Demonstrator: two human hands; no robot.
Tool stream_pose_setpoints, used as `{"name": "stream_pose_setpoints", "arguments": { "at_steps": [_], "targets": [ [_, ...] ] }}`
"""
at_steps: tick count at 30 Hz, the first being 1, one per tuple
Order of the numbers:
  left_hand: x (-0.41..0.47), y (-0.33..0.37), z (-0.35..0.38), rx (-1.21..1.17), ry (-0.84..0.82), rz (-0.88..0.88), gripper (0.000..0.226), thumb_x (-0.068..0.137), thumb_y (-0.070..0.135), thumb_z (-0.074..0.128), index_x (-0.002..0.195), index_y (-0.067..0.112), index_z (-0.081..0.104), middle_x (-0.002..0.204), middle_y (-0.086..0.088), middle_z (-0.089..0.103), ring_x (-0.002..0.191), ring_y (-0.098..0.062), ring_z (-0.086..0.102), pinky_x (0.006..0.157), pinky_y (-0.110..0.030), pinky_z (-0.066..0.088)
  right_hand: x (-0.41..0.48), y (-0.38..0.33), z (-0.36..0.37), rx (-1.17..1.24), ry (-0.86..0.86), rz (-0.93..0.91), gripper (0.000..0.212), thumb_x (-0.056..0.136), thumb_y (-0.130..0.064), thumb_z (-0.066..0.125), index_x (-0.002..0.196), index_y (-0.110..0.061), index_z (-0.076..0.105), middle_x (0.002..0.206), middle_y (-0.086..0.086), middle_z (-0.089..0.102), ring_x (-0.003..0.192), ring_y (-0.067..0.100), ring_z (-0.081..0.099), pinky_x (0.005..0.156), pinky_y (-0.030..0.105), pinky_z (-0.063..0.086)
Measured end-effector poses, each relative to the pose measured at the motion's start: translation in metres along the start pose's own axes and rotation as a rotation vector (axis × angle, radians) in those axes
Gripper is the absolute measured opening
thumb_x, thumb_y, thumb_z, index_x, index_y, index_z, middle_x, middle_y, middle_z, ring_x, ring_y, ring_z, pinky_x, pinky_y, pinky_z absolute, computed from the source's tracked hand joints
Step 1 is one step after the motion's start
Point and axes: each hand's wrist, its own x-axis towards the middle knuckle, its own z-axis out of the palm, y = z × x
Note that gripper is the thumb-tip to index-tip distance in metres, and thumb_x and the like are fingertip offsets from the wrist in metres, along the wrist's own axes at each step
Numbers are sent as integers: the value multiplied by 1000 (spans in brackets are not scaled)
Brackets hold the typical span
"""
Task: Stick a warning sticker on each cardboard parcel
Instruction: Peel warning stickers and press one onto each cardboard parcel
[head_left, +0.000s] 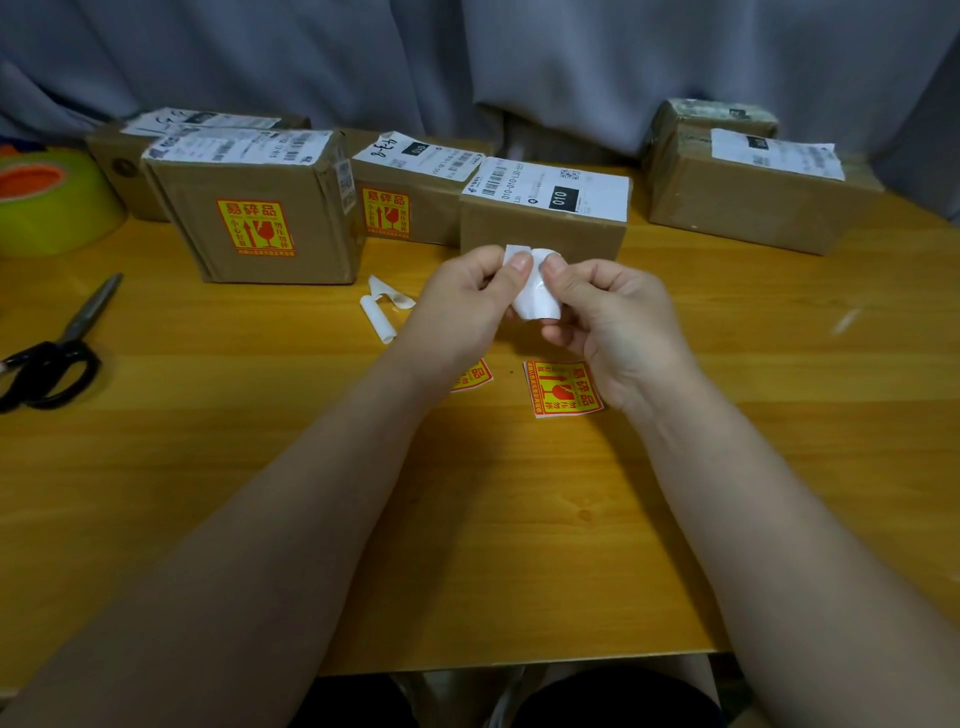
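- Head view: the left grip (467, 306) and the right grip (608, 322) meet above the middle of the tabletop (493, 545). Both thumbs and forefingers pinch one warning sticker (535, 299), which is curled, with its white back toward the camera.
- Just behind the sticker stands the centre parcel (540, 228), its front bare brown.
- The large left parcel (291, 208) carries a yellow-and-red label (256, 227) on its front. The middle parcel (436, 218), beside the centre one, carries a second label (385, 213).
- Near the far right corner sits the right parcel (753, 213), its front bare, with a rear parcel (711, 119) behind it.
- One loose sticker (563, 389) lies face up under the right wrist. A half-hidden sticker (475, 376) lies under the left.
- Curled backing strips (382, 312) lie left of the left grip.
- Scissors (52, 358) lie at the left edge, with a tape roll (47, 202) beyond them.
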Motion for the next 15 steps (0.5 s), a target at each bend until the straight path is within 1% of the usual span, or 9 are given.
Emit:
{"name": "stream_pose_setpoints", "arguments": {
  "at_steps": [3, 7, 11, 15],
  "targets": [
    [0, 2, 1, 35, 14, -23, 30, 98, 27, 43, 102, 6, 64, 66, 7, 51, 55, 4, 44, 58, -14, 39, 0, 1, 2, 6, 56, -7, 21, 85, -20, 67, 68, -8, 63, 69, 9, 64, 52, 9, 58, 47, 19, 47],
    [0, 4, 1, 63, 33, -51, 31, 98, 30, 42, 100, 7, 63, 66, 7, 48, 61, -3, 43, 60, -21, 37, 0, 1, 2, 17, 110, -18, 26, 85, -22, 67, 62, -12, 62, 72, 10, 64, 57, 13, 58, 48, 20, 47],
    [1, 3, -1, 69, 53, -70, 35, 98, 31, 42, 99, 2, 61, 66, 3, 46, 63, -8, 42, 63, -28, 36, -2, -2, 3, 22, 145, -10, 26, 85, -22, 67, 62, -11, 62, 72, 9, 63, 57, 12, 57, 48, 19, 47],
    [0, 3, -3, 95, 68, -82, 36, 98, 33, 41, 98, 3, 61, 66, 3, 45, 64, -9, 41, 62, -28, 35, -2, -3, 3, 22, 159, -13, 26, 85, -21, 67, 62, -11, 61, 69, 7, 62, 54, 10, 56, 47, 18, 47]
  ]
}}
